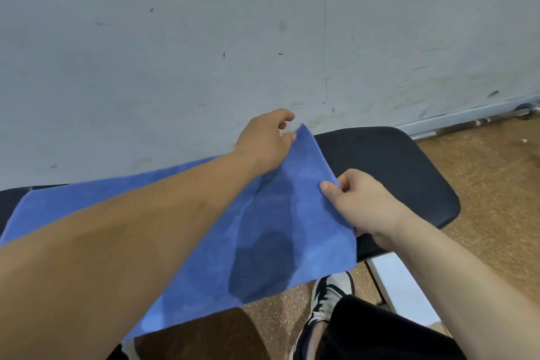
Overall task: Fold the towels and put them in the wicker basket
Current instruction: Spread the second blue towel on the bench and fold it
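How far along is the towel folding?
Done: nothing visible; no folded towel or basket in view. In hand: the left hand and right hand pinch one edge of the blue towel, lifting it off the black seat; the rest lies spread, unfolded. Left: fold it, then put it in the basket.

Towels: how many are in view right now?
1. A blue towel is spread over the black seat. The left hand pinches its far corner, and the right hand pinches its right edge. Others may be out of frame.
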Demonstrator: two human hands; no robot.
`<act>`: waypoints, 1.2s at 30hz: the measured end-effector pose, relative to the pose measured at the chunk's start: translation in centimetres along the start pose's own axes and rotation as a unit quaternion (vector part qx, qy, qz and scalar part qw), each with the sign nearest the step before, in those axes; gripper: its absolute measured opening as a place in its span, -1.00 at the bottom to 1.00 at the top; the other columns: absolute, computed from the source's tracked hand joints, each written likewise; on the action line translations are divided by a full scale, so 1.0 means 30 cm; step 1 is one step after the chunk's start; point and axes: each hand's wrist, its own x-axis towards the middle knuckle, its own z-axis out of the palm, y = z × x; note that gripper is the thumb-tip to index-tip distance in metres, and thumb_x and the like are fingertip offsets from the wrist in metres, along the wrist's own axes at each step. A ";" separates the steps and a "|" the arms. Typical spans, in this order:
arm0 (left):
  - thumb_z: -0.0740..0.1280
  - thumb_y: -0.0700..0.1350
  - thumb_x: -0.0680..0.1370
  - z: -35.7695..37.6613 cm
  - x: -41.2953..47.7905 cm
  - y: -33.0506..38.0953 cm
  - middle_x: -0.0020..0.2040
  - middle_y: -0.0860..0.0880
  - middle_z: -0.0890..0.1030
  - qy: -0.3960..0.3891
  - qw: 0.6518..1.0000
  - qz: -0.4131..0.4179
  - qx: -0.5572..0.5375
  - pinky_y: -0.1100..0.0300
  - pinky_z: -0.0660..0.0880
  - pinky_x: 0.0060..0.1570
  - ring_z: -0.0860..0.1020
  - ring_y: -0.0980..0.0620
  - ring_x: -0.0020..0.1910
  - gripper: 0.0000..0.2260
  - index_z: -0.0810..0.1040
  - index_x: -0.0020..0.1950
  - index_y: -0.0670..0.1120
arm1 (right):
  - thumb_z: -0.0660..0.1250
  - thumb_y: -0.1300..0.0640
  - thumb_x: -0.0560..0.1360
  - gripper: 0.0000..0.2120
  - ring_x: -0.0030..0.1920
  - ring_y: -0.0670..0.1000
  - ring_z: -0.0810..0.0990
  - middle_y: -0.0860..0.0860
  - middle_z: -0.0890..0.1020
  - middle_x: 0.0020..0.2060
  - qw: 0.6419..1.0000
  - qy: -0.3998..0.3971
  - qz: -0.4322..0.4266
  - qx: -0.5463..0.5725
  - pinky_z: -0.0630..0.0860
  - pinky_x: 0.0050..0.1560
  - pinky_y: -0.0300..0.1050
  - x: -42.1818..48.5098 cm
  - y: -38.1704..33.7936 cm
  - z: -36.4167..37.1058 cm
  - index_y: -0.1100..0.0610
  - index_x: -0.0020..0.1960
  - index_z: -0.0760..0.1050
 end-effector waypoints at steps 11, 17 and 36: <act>0.05 0.41 0.59 0.127 -0.240 -0.110 0.69 0.00 -0.23 -0.177 0.955 -0.037 0.236 -0.33 -0.21 0.56 -0.25 -0.18 0.66 -0.27 -0.12 0.68 0.19 | 0.27 0.05 0.64 -0.70 0.37 0.06 0.44 -0.05 0.54 0.27 0.940 -0.033 -0.219 -0.260 0.41 0.40 0.04 0.040 0.038 0.042 0.10 0.34 0.53; -0.06 0.46 0.58 0.146 -0.223 -0.130 0.68 0.00 -0.30 -0.162 0.952 -0.019 0.259 -0.34 -0.27 0.54 -0.31 -0.18 0.64 -0.26 -0.21 0.67 0.20 | 0.16 -0.07 0.69 -0.56 0.61 0.07 0.18 0.03 0.25 0.60 0.929 -0.077 -0.121 -0.341 0.28 0.52 0.03 0.072 0.015 0.032 0.12 0.49 0.38; 0.32 -0.11 0.58 0.321 -0.506 -0.061 -0.13 0.05 0.44 0.026 0.964 0.253 0.079 0.00 0.52 -0.21 0.42 -0.01 -0.18 -0.91 0.60 -0.09 -0.05 | 0.27 -0.21 0.61 -0.55 0.28 0.17 0.42 0.10 0.49 0.19 0.910 0.130 -0.143 -0.366 0.47 0.13 0.03 0.331 -0.043 -0.041 0.15 0.24 0.55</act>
